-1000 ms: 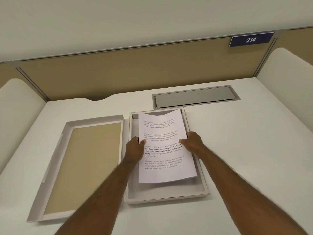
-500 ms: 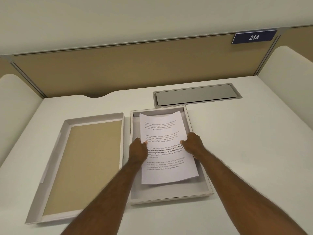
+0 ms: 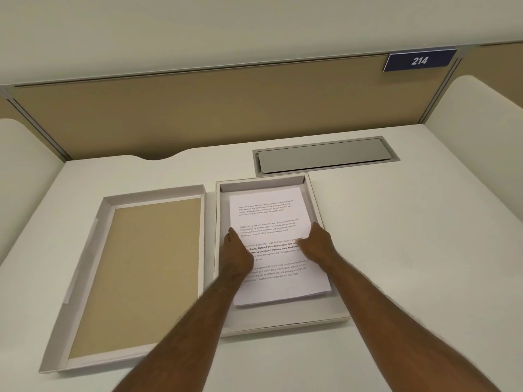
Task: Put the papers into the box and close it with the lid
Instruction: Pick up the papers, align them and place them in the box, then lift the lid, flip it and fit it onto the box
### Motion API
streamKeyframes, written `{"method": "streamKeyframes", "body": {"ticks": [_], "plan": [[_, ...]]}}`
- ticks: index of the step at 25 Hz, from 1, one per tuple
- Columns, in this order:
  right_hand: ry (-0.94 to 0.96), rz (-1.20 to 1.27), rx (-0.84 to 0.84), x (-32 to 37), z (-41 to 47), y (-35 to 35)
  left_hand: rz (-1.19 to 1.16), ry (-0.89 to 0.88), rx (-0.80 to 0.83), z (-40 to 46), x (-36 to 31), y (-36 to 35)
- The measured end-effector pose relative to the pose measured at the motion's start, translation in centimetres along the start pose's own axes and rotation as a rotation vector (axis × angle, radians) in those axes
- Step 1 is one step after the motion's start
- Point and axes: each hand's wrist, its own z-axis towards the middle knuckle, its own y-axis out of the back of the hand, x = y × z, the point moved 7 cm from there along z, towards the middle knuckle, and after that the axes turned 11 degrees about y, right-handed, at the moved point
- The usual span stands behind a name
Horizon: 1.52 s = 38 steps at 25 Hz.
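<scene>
A stack of white printed papers lies inside the shallow grey-white box in the middle of the desk. My left hand grips the stack's left edge, thumb on top of the sheet. My right hand holds the right edge, fingers curled over the sheet. The stack looks almost flat on the box floor, slightly skewed clockwise. The box's lid lies upside down to the left of the box, its tan inside facing up.
A grey metal cable flap is set into the desk just behind the box. Tan partition panels close the back, white rounded dividers stand at both sides, and a blue "214" sign hangs at the upper right.
The papers have come down from a raised, curved position into the box and now lie nearly flat. Both hands moved down with them.
</scene>
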Motion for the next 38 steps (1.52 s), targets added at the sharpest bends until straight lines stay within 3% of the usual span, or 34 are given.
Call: {"method": "streamKeyframes", "body": {"ticks": [4,11,14,18,25,32,38], "plan": [[0.017,0.085,-0.038,0.4,-0.8,-0.5,-0.125,-0.06,0.017,0.0,0.3,-0.1],[0.021,0.119,0.03,0.2,-0.9,-0.6,-0.129,-0.044,0.08,-0.1,0.4,-0.5],[0.207,0.07,0.035,1.9,-1.3,-0.5,-0.053,-0.073,0.084,-0.3,0.0,-0.2],[0.509,0.0,0.044,5.3,-2.4,-0.8,-0.023,-0.249,0.015,-2.0,-1.6,1.2],[0.716,0.033,0.031,10.1,-4.0,-2.7,-0.034,-0.496,-0.215,-4.4,-0.5,7.6],[0.819,0.067,0.098,16.4,-7.2,-7.2,-0.005,-0.399,-0.417,-5.7,7.0,16.4],[0.669,0.042,0.189,18.7,-9.6,-14.6,0.105,-0.2,-0.465,-4.8,15.3,22.5]]}}
